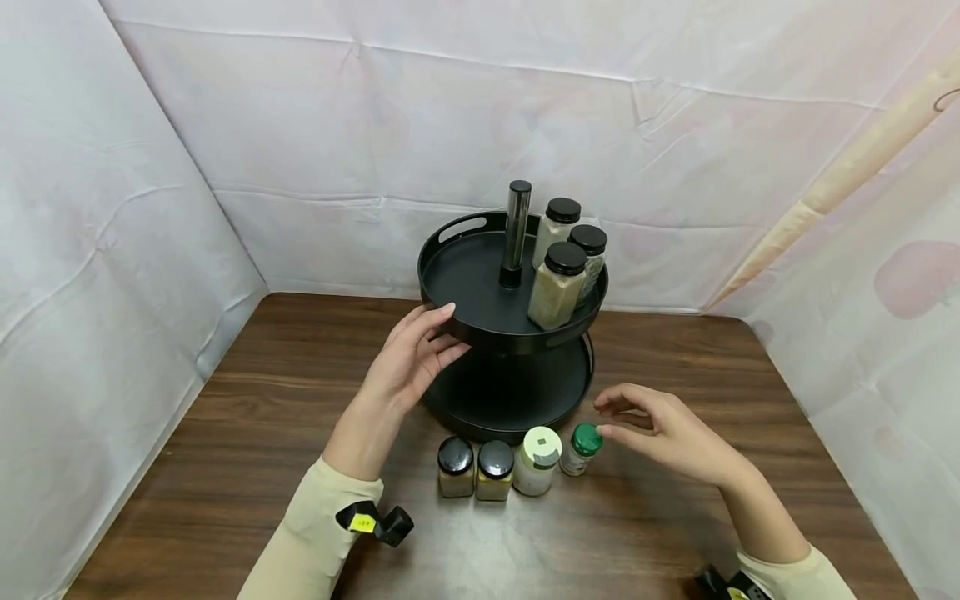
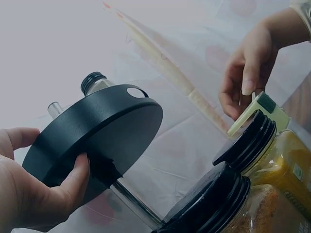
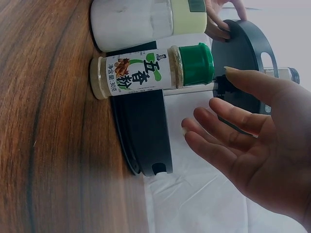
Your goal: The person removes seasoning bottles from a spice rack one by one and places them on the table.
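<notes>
A black two-tier rotating tray (image 1: 480, 325) stands on the table. My left hand (image 1: 408, 358) holds the upper tier's rim at its front left, with fingers on both sides of the wall in the left wrist view. Several black-lidded spice jars (image 1: 555, 287) stand on that tier's right side. My right hand (image 1: 663, 429) hovers beside a small green-capped spice shaker (image 1: 581, 450). In the right wrist view its fingers (image 3: 218, 150) are loosely bent, apart from the shaker, and hold nothing.
In front of the lower tier (image 1: 506, 392), a white jar with a pale green lid (image 1: 536, 462) stands next to two black-lidded jars (image 1: 474, 471) of yellowish spice. A metal post (image 1: 516, 229) rises from the upper tier. White cloth (image 1: 450, 108) hangs around the wooden table (image 1: 247, 467).
</notes>
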Demonstrator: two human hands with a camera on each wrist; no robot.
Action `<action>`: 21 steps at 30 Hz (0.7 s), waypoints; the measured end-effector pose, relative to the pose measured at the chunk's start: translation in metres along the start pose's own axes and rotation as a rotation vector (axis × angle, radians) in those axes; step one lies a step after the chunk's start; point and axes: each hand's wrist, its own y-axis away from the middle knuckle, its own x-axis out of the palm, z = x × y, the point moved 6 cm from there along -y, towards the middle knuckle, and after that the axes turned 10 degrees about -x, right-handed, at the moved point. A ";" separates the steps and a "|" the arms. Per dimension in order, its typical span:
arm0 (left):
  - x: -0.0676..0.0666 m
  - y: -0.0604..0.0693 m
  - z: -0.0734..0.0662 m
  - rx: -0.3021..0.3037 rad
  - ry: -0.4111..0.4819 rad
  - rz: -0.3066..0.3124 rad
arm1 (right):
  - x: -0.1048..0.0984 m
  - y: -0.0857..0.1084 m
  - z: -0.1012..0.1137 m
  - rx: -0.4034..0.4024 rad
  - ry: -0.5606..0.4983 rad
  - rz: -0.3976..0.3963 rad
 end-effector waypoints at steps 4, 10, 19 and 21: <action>0.000 0.000 0.000 -0.001 0.004 -0.002 | 0.000 0.000 -0.001 0.005 -0.007 -0.003; -0.001 0.000 0.003 -0.010 0.009 -0.005 | 0.001 0.002 -0.001 0.007 -0.016 -0.003; 0.000 0.001 0.002 -0.010 0.006 -0.002 | 0.000 0.000 -0.001 0.015 -0.006 -0.006; 0.000 0.001 0.002 -0.013 0.003 0.001 | 0.000 0.000 -0.001 0.016 0.003 -0.006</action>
